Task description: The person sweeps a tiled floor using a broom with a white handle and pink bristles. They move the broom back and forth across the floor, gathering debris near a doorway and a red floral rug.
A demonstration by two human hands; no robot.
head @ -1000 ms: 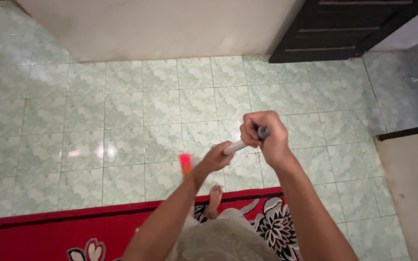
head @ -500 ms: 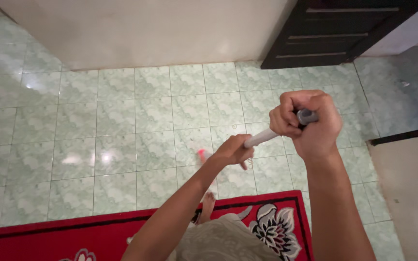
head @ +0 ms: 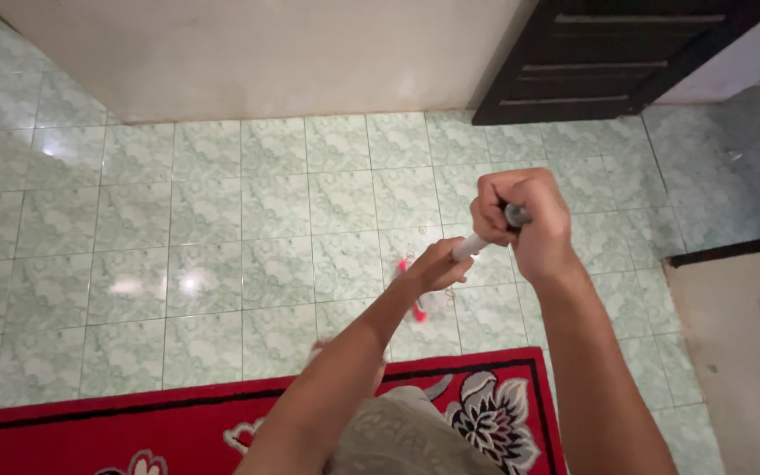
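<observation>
Right hand (head: 525, 224) clenched on the top of a mop handle (head: 472, 244); left hand (head: 433, 266) gripping the same shaft just below.

Floor (head: 222, 220): pale green patterned tiles, glossy, running to a cream wall (head: 266, 53) and a dark door (head: 626, 53). Rug (head: 134, 422): red with a flower pattern, at the person's feet, its edge just short of the mop head. Mop handle: pale shaft with a grey end cap, long axis slanting from the right fist, upper and farther right, down and forward-left through the left hand to the floor. Mop head (head: 417, 299): pink and white, blurred, on the tile directly beneath the left hand, which is the nearer to it; the right hand stands well above, at the far end of the shaft.
</observation>
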